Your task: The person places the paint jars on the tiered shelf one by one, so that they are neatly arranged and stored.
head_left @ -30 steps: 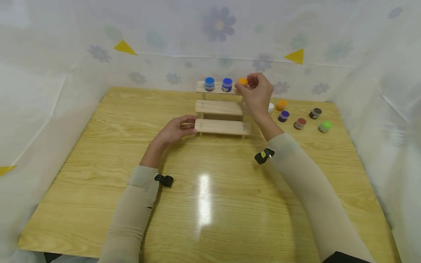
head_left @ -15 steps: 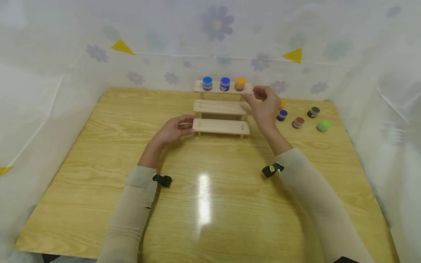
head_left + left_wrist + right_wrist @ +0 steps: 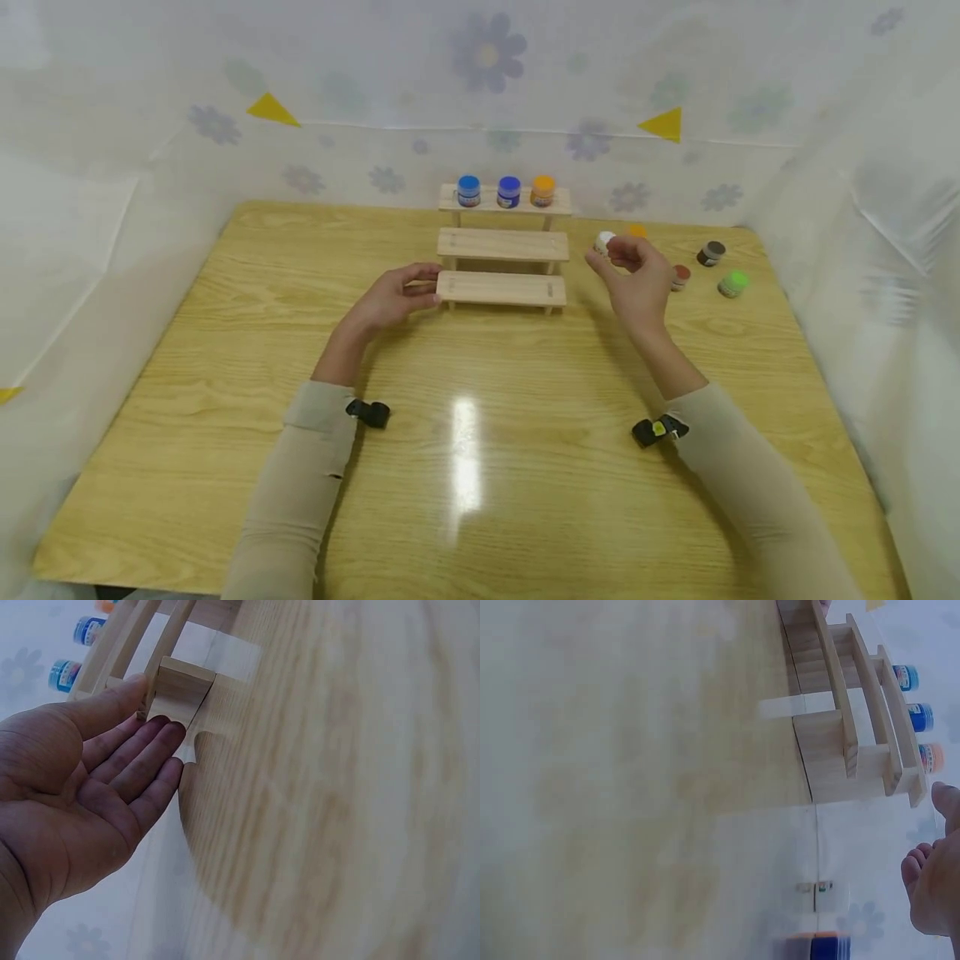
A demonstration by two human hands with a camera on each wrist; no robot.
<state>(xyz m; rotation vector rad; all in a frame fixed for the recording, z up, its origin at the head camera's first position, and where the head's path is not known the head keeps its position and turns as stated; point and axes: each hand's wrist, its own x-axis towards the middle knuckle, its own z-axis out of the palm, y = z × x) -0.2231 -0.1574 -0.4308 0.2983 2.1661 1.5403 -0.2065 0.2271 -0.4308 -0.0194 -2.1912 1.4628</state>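
Observation:
In the head view my left hand (image 3: 397,296) touches the left end of a three-step wooden display rack (image 3: 502,287), thumb and fingers at the lowest step's end. The left wrist view shows the thumb against that step and relaxed fingers below. My right hand (image 3: 641,279) is bent with thumb apart and nothing held, right of the rack. Just beyond its fingertips is a white-lidded jar (image 3: 603,242), partly covered. On the top step stand a light blue paint jar (image 3: 468,192), a dark blue one (image 3: 508,192) and an orange one (image 3: 542,192).
Around my right hand on the wooden table (image 3: 300,500) stand an orange jar (image 3: 637,231), a brown jar (image 3: 680,277), a black jar (image 3: 711,253) and a green jar (image 3: 733,283). White flowered cloth (image 3: 352,75) walls the back and sides.
My right hand has let go of the orange jar on the top step and moved right and nearer, over the loose jars. The purple jar is now hidden behind it. My left hand stays at the rack.

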